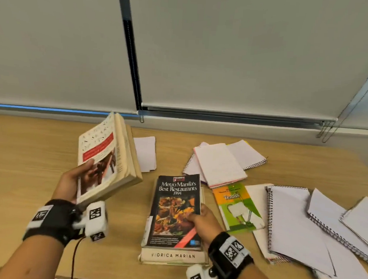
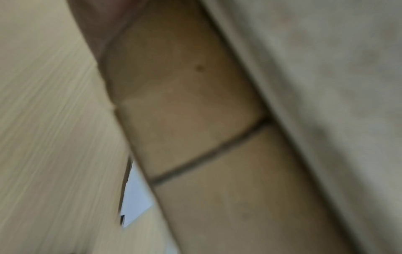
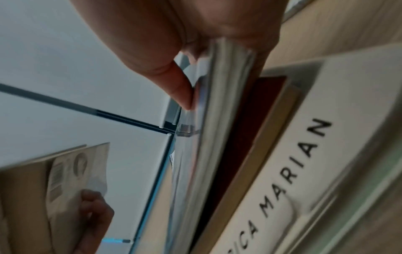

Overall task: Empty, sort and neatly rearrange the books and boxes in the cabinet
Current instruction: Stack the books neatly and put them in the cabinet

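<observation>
My left hand (image 1: 82, 176) grips two yellowed paperbacks (image 1: 107, 156) together, thumb on the red-and-white front cover, and holds them tilted above the wooden table (image 1: 28, 163). Their page edges (image 2: 195, 120) fill the blurred left wrist view. My right hand (image 1: 197, 216) pinches the right edge of a black paperback, "Metro Manila's Best Restaurants 1994" (image 1: 175, 203). It tops a small stack with a white "Viorica Marian" book (image 1: 172, 255) at the bottom. In the right wrist view the thumb (image 3: 180, 89) presses the cover and that edge (image 3: 217, 120) is lifted off a dark red book (image 3: 250, 128).
A green "Tennis" booklet (image 1: 237, 206) lies right of the stack. Spiral notebooks (image 1: 292, 219) and loose sheets spread to the right edge, and more notepads (image 1: 220, 162) lie behind. A white pad (image 1: 145, 152) sits behind the raised paperbacks. Roller blinds (image 1: 225, 56) with bead chains (image 1: 328, 132) back the table.
</observation>
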Demonstrator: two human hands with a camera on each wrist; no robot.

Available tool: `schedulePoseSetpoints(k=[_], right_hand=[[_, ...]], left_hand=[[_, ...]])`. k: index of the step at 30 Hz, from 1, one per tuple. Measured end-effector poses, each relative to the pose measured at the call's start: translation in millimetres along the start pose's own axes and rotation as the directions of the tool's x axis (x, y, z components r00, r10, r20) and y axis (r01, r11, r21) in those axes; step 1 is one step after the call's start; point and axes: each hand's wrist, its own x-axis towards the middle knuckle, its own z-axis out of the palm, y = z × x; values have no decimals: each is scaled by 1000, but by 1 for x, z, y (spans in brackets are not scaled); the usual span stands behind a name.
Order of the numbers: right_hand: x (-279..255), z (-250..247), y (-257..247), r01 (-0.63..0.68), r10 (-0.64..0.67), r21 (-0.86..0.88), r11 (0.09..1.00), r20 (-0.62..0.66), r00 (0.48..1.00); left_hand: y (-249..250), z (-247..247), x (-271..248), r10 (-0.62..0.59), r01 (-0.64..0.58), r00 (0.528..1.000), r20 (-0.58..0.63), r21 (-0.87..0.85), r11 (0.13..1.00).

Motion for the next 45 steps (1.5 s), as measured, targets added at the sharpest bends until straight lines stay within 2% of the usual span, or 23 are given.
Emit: schedulePoseSetpoints(k=[5, 9, 16, 18, 20, 21, 22, 23, 25, 29, 31, 33, 34, 36, 39, 45], right_hand=[[13, 0, 2, 34, -51, -205, 978, -74, 996], [22, 0, 7, 53, -97, -446, 893, -78, 992], [20, 3, 4, 27, -150, -601, 799, -155, 976], [9, -1, -2, 44, -246, -665, 746, -214, 945], [-3, -4, -15, 166, -400, -639, 751, -241, 884], [-8, -3, -23, 242, -427, -569, 786, -217, 878], [-12, 0, -29, 300, -408, -478, 826, -138, 903], [-12, 2, -31, 304, -356, -408, 861, -57, 933], [-13, 6, -33, 248, -259, -419, 874, 31, 965], [-4, 3, -16, 195, -229, -466, 863, -17, 973], [-1, 5, -10, 181, -230, -464, 867, -51, 972], [6, 9, -4, 151, -235, -532, 833, -93, 968], [9, 8, -1, 135, -240, -579, 804, -108, 965], [13, 6, 1, 115, -238, -631, 767, -114, 965], [15, -4, 1, 143, -227, -617, 774, -60, 972], [17, -10, 7, 138, -219, -578, 804, -73, 973]], left_hand=[[-11, 5, 5, -78, 79, 997, -22, 21, 997], [-30, 11, 9, -185, 183, 982, 31, 71, 981], [-53, 28, 13, -239, 226, 971, 32, 220, 949], [-61, 32, 12, -275, 254, 961, 43, 270, 929], [-73, 35, 11, -291, 260, 956, 38, 353, 899], [-82, 35, 12, -292, 255, 956, 36, 392, 884], [-90, 34, 12, -278, 240, 960, 32, 417, 876], [-99, 33, 13, -253, 214, 967, 31, 444, 870], [-115, 32, 15, -195, 155, 980, 27, 506, 848], [-130, 33, 14, -108, 95, 994, -20, 655, 750], [-138, 22, 21, -45, 86, 996, -74, 768, 634], [-160, -19, 56, -11, 98, 994, -109, 846, 524], [-166, -24, 61, -23, 108, 993, -112, 857, 504], [-152, -1, 37, -71, 117, 993, -93, 822, 557], [-140, 30, 12, -143, 131, 988, -54, 787, 603], [-150, 37, 12, -98, 103, 994, -53, 766, 634]])
